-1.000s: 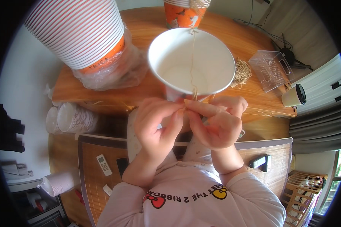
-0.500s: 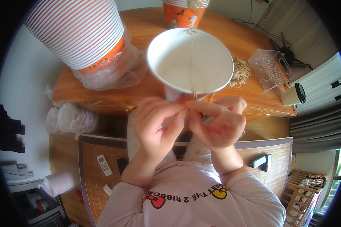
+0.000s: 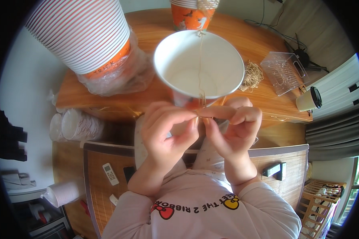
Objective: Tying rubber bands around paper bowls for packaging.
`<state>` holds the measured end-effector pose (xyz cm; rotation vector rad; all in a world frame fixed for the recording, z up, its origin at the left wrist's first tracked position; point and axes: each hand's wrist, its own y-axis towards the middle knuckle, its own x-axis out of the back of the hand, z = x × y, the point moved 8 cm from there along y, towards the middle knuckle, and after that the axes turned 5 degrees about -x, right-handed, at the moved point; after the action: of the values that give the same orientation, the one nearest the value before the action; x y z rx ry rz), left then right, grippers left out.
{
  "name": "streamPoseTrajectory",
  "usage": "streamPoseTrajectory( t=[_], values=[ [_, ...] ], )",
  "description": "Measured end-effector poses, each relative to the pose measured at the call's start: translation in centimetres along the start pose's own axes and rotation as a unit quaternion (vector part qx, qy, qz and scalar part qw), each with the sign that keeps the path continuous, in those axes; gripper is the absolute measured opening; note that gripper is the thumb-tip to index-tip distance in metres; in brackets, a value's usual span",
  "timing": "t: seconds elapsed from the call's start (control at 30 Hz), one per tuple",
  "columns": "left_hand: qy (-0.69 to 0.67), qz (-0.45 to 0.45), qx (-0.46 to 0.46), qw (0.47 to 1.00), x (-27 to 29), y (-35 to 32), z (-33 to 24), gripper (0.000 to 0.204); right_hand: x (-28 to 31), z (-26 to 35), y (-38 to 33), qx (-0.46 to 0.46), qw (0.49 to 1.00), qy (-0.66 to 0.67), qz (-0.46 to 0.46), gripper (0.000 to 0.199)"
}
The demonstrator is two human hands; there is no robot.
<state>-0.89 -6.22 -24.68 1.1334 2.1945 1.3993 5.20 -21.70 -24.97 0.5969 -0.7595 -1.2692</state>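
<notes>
A large white-lined paper bucket [image 3: 179,59] stands at the near edge of the desk. Thin tan twine [image 3: 200,63] runs from a knot on its far rim, across the opening, to the near rim. Just in front of that near rim, my left hand [image 3: 165,131] pinches the twine between thumb and index finger. My right hand [image 3: 237,127] meets it there, its index finger extended against the left fingertips and its thumb underneath, closed on the twine. The knot at the fingertips is too small to make out.
A tall stack of paper buckets [image 3: 83,36], partly in clear plastic, stands left. Behind are orange buckets [image 3: 190,16]. To the right lie a twine bundle [image 3: 252,75], a clear acrylic box [image 3: 284,73] and a lidded cup [image 3: 309,99]. A remote [image 3: 110,174] rests on the seat.
My right thumb has drawn down and apart from its index finger, and the right hand has shifted slightly right. The left hand keeps its pinch almost in place.
</notes>
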Motion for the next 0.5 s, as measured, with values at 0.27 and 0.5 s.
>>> streamPoseTrajectory(
  t=[0.27, 0.5],
  values=[
    [0.001, 0.001, -0.008, 1.0, 0.06, 0.27, -0.26, 0.018, -0.04, 0.3, 0.14, 0.006, 1.0, -0.013, 0.021, 0.05],
    [0.015, 0.016, -0.017, 1.0, -0.22, 0.34, -0.5, 0.018, 0.09, 0.51, 0.31, 0.02, 0.999, -0.01, 0.023, 0.046]
  ],
)
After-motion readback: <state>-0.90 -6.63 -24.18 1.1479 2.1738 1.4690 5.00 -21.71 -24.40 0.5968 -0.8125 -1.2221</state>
